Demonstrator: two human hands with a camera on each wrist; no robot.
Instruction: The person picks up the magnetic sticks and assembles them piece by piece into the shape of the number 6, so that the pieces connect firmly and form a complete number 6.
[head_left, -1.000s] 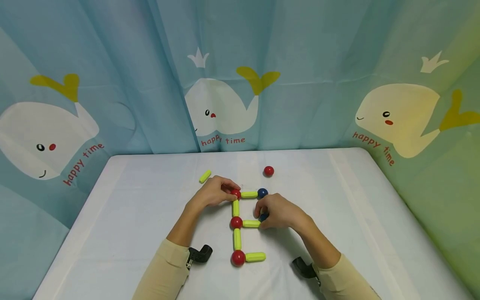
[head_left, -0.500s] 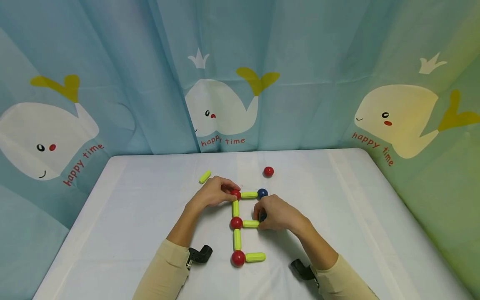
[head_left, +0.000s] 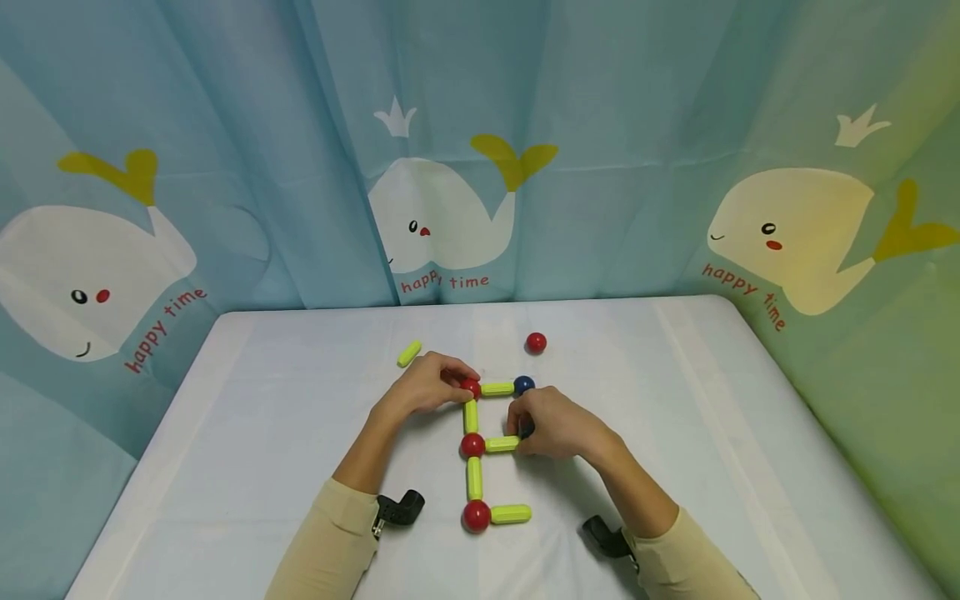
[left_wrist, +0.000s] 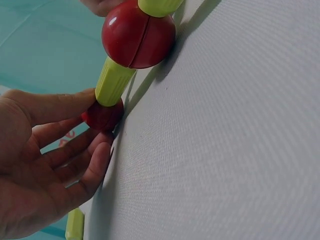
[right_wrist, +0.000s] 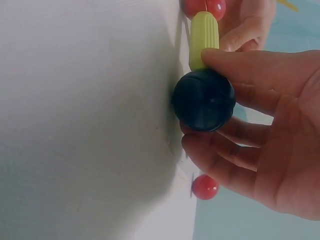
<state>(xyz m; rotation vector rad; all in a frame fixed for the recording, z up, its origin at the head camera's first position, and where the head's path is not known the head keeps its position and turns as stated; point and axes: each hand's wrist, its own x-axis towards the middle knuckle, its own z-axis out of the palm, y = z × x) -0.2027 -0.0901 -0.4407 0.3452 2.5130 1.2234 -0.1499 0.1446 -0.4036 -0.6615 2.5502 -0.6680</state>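
Note:
My left hand [head_left: 435, 382] pinches the far red ball [left_wrist: 103, 116] of a figure made of red balls and yellow-green rods. In the right wrist view my right hand [right_wrist: 270, 120] holds a dark blue ball [right_wrist: 204, 100] at the end of the middle rod [head_left: 502, 444], its thumb touching the rod. The head view mostly hides that ball behind the fingers. The rod's other end meets the middle red ball [head_left: 472, 445]. Beyond my right hand, a second blue ball [head_left: 524, 385] ends the far rod [head_left: 497, 389].
The near red ball [head_left: 476, 516] has a rod [head_left: 512, 514] pointing right. A loose rod [head_left: 408, 353] lies past my left hand, and a loose red ball [head_left: 536, 342] sits toward the back of the white table [head_left: 285, 417]. A curtain [head_left: 615, 233] hangs behind.
The middle rod's right end has shifted slightly toward the far side, along with the ball in my right hand. My left hand stays on the far red ball.

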